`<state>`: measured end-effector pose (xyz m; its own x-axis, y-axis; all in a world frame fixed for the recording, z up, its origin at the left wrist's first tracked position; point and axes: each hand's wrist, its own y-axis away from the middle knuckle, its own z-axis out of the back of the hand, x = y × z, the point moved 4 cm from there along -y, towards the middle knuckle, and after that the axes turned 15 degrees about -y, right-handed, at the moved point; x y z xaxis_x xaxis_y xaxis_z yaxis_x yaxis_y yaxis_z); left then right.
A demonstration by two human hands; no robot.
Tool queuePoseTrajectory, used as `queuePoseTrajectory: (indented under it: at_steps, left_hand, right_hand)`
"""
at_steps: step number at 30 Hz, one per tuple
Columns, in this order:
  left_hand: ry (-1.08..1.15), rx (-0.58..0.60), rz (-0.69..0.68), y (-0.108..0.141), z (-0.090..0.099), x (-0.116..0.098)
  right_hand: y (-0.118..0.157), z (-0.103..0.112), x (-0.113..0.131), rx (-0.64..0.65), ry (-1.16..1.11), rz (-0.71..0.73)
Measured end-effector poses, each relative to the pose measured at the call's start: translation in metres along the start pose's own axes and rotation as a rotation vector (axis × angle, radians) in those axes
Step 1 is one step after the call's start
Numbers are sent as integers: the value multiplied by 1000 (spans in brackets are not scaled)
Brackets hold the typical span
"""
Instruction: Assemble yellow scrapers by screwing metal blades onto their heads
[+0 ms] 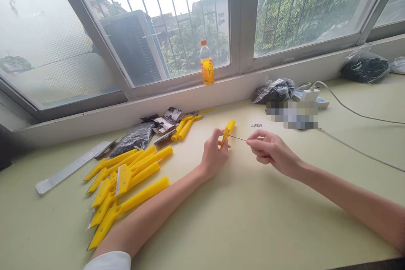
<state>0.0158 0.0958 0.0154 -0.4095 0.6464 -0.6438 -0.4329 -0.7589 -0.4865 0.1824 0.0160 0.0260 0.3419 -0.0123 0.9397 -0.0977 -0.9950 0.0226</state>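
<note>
My left hand (215, 154) is closed around a yellow plastic scraper (231, 126), its handle pointing up and away from me. Between the fingers of my right hand (272, 149) I pinch a thin metal screwdriver (238, 138); my palm hides its grip end. Its shaft runs left, and the tip meets the scraper's head, though the exact contact point is too small to make out. Just beyond my hands lies a small cluster of silver screws (256, 125). To the left, several yellow scrapers with metal blades (126, 179) form a loose pile beside my left forearm.
Behind the pile sit a black plastic bag (134, 138), printed cards (166, 123) and yellow handles (185, 127). A silver strip (72, 168) lies far left. On the sill stands an orange-capped bottle (207, 65). A charger (310, 94) and cables occupy the right.
</note>
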Motion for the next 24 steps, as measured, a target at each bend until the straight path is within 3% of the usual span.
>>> queuePoseTrajectory:
  at_steps: [6,10,20,24]
  left_hand:
    - [15,1,40,0,1,1]
    - [12,-1,50,0,2,0]
    - [166,-6,99,-5,5,-5]
    - [160,-2,80,-4,5,-5]
  right_hand:
    - [1,4,8,-39,603,500]
    - [-2,4,7,-33,770,702]
    - [-1,7,17,197,927,960]
    - [-8,15,13,216,994,922]
